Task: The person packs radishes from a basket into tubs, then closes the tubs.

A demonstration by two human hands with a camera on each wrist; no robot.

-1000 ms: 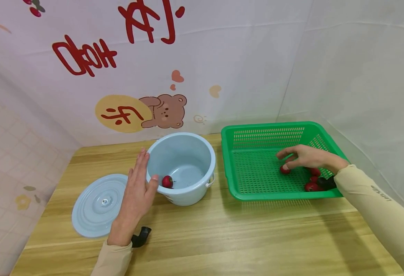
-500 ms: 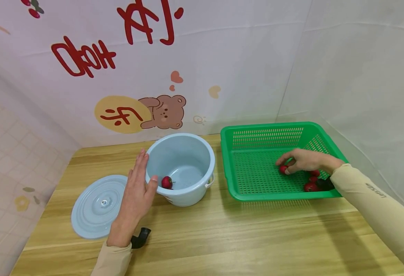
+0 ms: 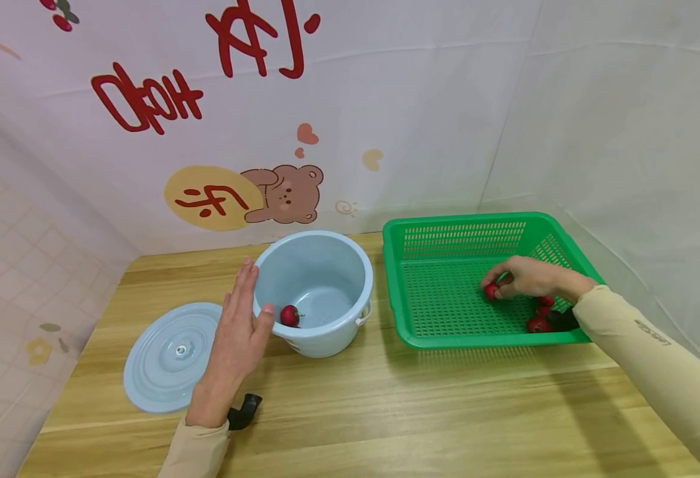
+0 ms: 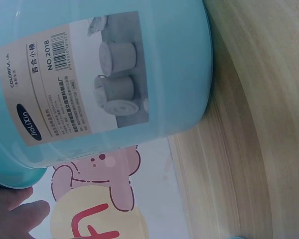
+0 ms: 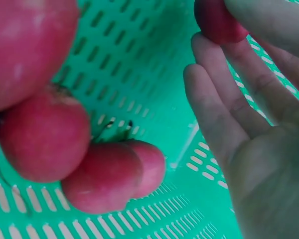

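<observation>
In the head view my right hand [image 3: 526, 275] is inside a green plastic basket [image 3: 475, 342], pinching a small red radish [image 3: 491, 291] between thumb and fingers. The right wrist view shows that held radish [image 5: 217, 22] at the fingertips, apart from several other radishes [image 5: 45, 134] lying near the wrist. My left hand [image 3: 239, 338] touches the left rim of a light blue bucket [image 3: 326, 342], fingers straight. One radish [image 3: 289, 315] lies on the bucket's floor. A printed label [image 4: 74, 79] covers part of the bucket's side in the left wrist view.
A light blue lid [image 3: 165, 372] lies on the wooden table [image 3: 386, 411] left of the bucket, partly behind the left hand. The bucket's white handle [image 3: 364, 313] hangs on its right side. A printed cloth wall [image 3: 434, 119] stands behind.
The right hand has come down over the lone radish in the basket, and its thumb and fingers have closed on it. The left hand stays at the bucket rim.
</observation>
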